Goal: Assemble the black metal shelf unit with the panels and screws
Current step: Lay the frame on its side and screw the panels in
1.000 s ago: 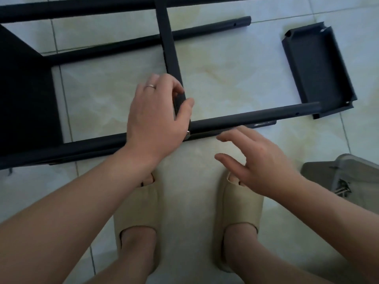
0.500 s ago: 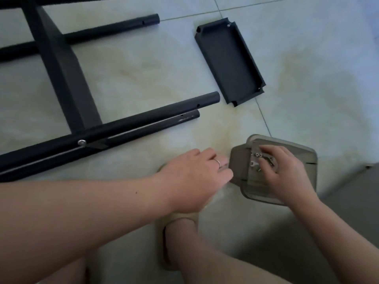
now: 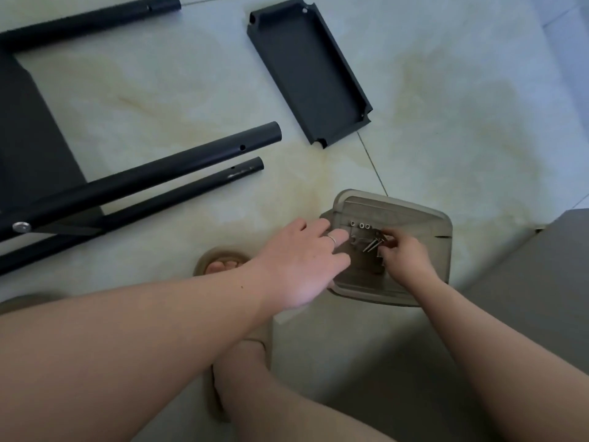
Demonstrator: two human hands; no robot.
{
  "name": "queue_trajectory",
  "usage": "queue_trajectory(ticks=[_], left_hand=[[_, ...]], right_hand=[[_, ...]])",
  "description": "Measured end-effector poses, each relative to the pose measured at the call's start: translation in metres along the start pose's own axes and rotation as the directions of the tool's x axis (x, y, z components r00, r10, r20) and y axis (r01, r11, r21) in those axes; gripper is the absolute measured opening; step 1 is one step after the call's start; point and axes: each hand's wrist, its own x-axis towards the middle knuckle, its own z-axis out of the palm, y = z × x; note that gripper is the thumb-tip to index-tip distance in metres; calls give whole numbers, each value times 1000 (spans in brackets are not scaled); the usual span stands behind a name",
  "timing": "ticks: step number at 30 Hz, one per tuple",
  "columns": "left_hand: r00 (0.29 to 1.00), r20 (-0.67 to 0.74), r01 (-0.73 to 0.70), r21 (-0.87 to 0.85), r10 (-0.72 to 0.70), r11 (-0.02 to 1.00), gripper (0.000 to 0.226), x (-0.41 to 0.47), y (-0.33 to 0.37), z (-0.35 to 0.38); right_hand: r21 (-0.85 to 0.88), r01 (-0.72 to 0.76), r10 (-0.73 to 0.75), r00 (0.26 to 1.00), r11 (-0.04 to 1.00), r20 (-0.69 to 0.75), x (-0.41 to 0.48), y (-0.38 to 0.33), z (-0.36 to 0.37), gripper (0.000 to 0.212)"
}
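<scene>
The black shelf frame [image 3: 134, 183] lies on its side on the tiled floor at the left, its round tubes pointing right, with a silver screw head [image 3: 21, 227] on the near tube. A loose black panel [image 3: 307, 70] lies face up beyond it. A translucent grey box [image 3: 411, 218] with screws and small parts sits in front of me. My right hand [image 3: 404, 260] is inside the box and pinches long silver screws [image 3: 373, 244]. My left hand [image 3: 299, 266] rests with straight fingers on the box's left rim.
My feet in beige slippers [image 3: 223, 261] stand on the floor below the hands. A grey surface [image 3: 541, 282] fills the right edge. Pale tiles stretch to the right of the loose panel.
My view swung right from the frame to the box. My left hand left the frame's crossbar and came to the box's rim. My right hand reached into the box and took hold of screws.
</scene>
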Motion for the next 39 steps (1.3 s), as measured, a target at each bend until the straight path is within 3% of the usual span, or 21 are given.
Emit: queue_trajectory(ticks=[7, 13, 22, 32, 39], left_hand=[[999, -53, 0, -52, -3, 999, 23, -8, -3, 7], [999, -40, 1, -75, -4, 997, 24, -10, -7, 9], [1000, -24, 10, -69, -11, 998, 28, -11, -8, 10], [1000, 6, 15, -73, -15, 997, 29, -11, -7, 6], [1000, -3, 14, -81, -14, 997, 27, -13, -9, 6]], right_hand=[[-62, 179, -184, 977, 982, -108, 14, -18, 14, 28], [-114, 145, -163, 972, 983, -169, 18, -33, 27, 19], [-372, 218, -280, 952, 902, -122, 16, -46, 31, 22], [-212, 273, -303, 945, 938, -121, 10, -48, 31, 17], [-208, 265, -291, 951, 942, -107, 13, -52, 34, 20]])
